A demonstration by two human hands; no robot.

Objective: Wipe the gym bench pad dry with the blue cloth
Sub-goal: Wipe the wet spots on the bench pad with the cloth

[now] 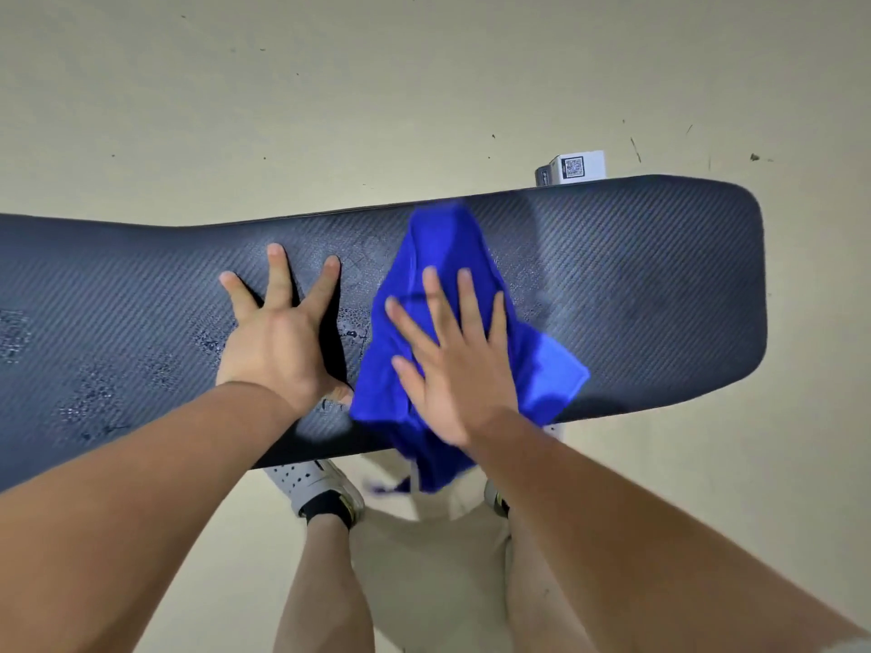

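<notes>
The dark textured gym bench pad [636, 285] stretches across the view from left to right. A crumpled blue cloth [438, 247] lies on its middle, with one corner hanging over the near edge. My right hand [452, 360] presses flat on the cloth, fingers straight and spread, slightly blurred. Just left of the cloth, my left hand [278, 332] rests flat on the bare pad with fingers spread. Water droplets [94, 398] bead on the pad left of and between my hands.
A small white box with a QR code [572, 168] sits on the beige floor just behind the pad's far edge. My legs and white shoes [316, 487] stand against the pad's near edge.
</notes>
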